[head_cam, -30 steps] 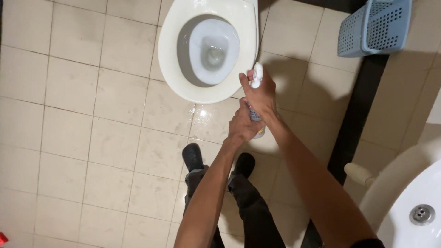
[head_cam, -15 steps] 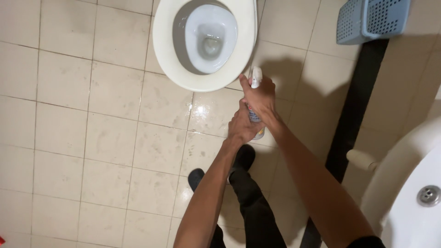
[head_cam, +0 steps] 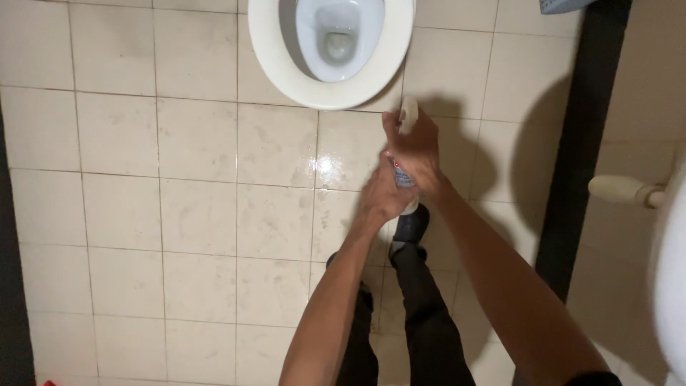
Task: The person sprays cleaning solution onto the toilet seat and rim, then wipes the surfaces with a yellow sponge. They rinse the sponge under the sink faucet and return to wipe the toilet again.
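Note:
Both my hands hold a white spray bottle (head_cam: pixel 408 113) out in front of me, above the tiled floor. My right hand (head_cam: pixel 416 151) wraps the bottle's upper body, just under its white top. My left hand (head_cam: pixel 382 194) grips the lower part of the bottle, which my fingers mostly hide. The bottle's top points toward the white toilet bowl (head_cam: pixel 286 68), just below and right of its front rim. My legs in dark trousers and one black shoe (head_cam: pixel 410 225) show under my arms.
Beige floor tiles (head_cam: pixel 179 214) spread to the left, with a wet glare spot near the bowl. A black strip (head_cam: pixel 579 143) runs down the right. A white sink edge (head_cam: pixel 668 286) and a pale cylindrical handle (head_cam: pixel 622 189) stand at the right. A blue basket corner (head_cam: pixel 564 6) peeks in at the top.
The view has shifted so the toilet bowl sits higher and the basket is nearly out of frame. My hands stay on the bottle. One foot has stepped forward.

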